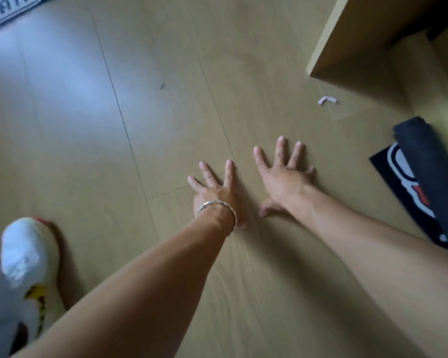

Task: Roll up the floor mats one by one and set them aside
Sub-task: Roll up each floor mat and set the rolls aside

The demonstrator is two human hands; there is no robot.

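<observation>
Both hands are out over bare floor [166, 112] here: the left hand [214, 192], bangle [221, 211] at the wrist, and the right hand [282, 177] just beside it, fingers [278, 148] splayed wide and gripping nothing at all. Whether the palms are pressing the boards or just hovering, I can't tell; the picture is blurred.

Where are the mats? One dark mat [424, 182] lies at the right edge, partly rolled, its roll sitting on the printed flat part, well apart from the right hand. A second, lettered mat [8, 11] peeks in at the top left corner, still flat.

My read: the hands are between mats. The risk is that half-made roll, with nothing holding it, could spring open. Reaching for it from this stretched, low stance could also tip the balance, the slippered foot [30, 257] planted close by the left arm. A scrap of paper [327, 100] near the wooden furniture [352, 42] could get rolled in.
</observation>
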